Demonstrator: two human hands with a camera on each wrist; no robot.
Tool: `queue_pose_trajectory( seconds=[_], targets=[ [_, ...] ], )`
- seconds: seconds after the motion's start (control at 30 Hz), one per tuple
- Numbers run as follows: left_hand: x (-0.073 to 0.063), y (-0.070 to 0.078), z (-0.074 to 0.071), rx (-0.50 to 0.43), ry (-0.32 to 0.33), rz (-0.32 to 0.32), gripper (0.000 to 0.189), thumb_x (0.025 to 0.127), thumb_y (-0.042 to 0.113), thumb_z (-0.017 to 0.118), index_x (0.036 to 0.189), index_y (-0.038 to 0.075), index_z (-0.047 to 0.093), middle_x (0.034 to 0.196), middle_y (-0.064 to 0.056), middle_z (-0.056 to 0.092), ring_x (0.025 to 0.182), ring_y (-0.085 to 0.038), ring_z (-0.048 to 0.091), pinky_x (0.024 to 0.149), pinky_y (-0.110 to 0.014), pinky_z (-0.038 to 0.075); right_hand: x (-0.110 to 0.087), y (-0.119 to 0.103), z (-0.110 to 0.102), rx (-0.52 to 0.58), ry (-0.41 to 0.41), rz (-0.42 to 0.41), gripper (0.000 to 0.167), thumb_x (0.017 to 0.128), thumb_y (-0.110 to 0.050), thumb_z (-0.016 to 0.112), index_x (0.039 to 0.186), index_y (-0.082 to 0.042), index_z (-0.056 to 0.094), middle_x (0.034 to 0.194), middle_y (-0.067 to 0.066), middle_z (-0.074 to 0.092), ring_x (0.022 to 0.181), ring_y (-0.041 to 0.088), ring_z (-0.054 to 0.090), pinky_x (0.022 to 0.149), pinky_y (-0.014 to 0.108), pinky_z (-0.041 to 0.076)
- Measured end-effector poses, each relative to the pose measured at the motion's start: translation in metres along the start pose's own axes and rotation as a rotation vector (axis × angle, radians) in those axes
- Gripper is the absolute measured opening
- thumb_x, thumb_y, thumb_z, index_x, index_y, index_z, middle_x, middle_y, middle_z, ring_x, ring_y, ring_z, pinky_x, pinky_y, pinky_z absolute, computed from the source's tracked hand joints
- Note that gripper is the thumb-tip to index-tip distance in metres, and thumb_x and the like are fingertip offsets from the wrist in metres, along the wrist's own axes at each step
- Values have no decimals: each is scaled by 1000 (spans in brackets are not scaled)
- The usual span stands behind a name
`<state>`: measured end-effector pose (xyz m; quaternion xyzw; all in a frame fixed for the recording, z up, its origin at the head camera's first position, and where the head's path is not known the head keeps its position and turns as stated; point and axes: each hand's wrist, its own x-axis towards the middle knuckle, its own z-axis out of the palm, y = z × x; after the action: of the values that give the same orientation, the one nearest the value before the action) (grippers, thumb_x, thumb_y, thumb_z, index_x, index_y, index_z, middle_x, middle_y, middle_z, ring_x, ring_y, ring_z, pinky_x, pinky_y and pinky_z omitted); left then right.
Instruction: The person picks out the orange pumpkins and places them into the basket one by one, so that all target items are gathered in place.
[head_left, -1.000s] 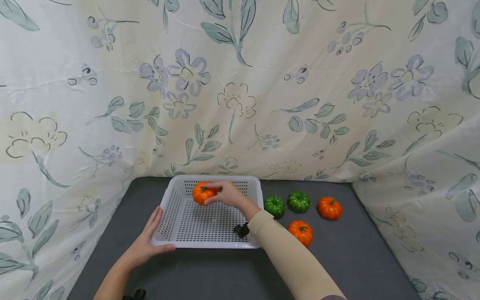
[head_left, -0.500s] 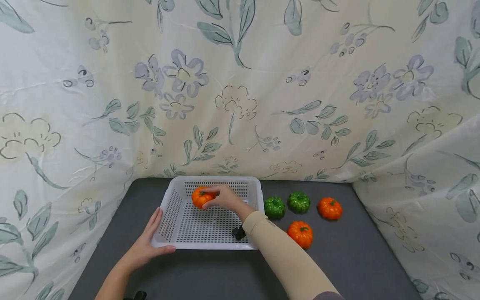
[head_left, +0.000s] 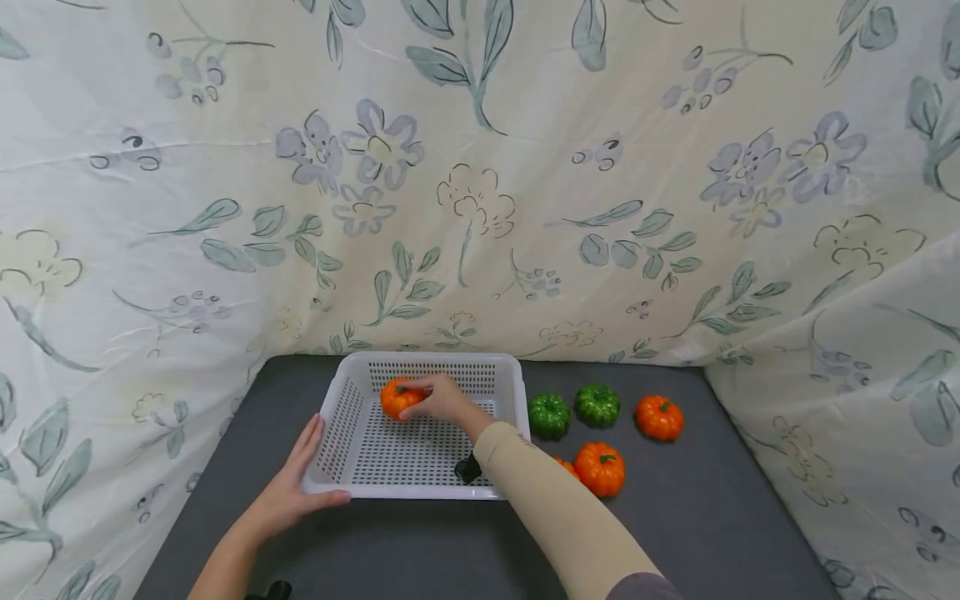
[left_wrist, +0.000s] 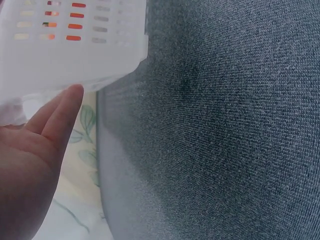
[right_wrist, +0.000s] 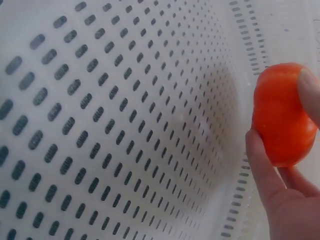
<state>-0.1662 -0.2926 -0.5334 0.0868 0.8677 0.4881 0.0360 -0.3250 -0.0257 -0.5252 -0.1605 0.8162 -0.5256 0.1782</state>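
A white perforated plastic basket (head_left: 411, 492) stands at the middle of the dark table. My left hand (head_left: 283, 492) lies against its left front corner, fingers straight along the outer left wall and the thumb at the front edge. In the left wrist view, straight fingertips (left_wrist: 75, 95) touch the basket wall (left_wrist: 65, 65). Inside the basket, toward the back left, my right hand (head_left: 442, 402) holds a small orange pumpkin (head_left: 393, 400) between thumb and fingers. The right wrist view shows this pumpkin (right_wrist: 280, 115) near the wall; whether it touches the basket floor, I cannot tell.
To the basket's right lie two green pumpkins (head_left: 549, 416) (head_left: 597, 405) and two orange ones (head_left: 600, 468) (head_left: 659, 417). Another orange pumpkin (head_left: 566, 467) is mostly hidden by the right sleeve. Floral cloth (head_left: 480, 250) hangs behind and at both sides of the table (head_left: 720, 500).
The right hand has moved the orange pumpkin slightly left and lower inside the basket. The right forearm shifted left, uncovering part of another orange pumpkin. My left hand has stayed in place.
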Motion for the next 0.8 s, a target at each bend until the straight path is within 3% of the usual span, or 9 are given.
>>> queue_pose_trajectory(
  seconds=[0.13, 0.37, 0.8],
  targets=[
    [-1, 2, 1, 6, 4, 5, 124, 74, 24, 88, 164, 17, 3, 170, -10, -13, 150, -53, -3, 109, -78, 9, 1, 1, 2, -97, 29, 42, 53, 74, -25, 91, 123, -33, 74, 140, 5, 59, 119, 23, 59, 102, 41, 50],
    [0, 4, -1, -16, -2, 0, 124, 74, 21, 88, 164, 18, 2, 170, -8, -14, 151, -51, -6, 109, -78, 7, 3, 2, 3, -214, 11, 80, 54, 72, -25, 91, 122, -34, 74, 141, 7, 59, 125, 27, 56, 104, 43, 47],
    [4, 3, -5, -19, -17, -27, 124, 75, 21, 87, 164, 22, 1, 170, -8, -15, 151, -50, -7, 109, -78, 7, 7, 1, 12, -225, 15, 75, 57, 74, -19, 91, 126, -34, 72, 140, 5, 59, 123, 24, 56, 102, 40, 48]
  ],
)
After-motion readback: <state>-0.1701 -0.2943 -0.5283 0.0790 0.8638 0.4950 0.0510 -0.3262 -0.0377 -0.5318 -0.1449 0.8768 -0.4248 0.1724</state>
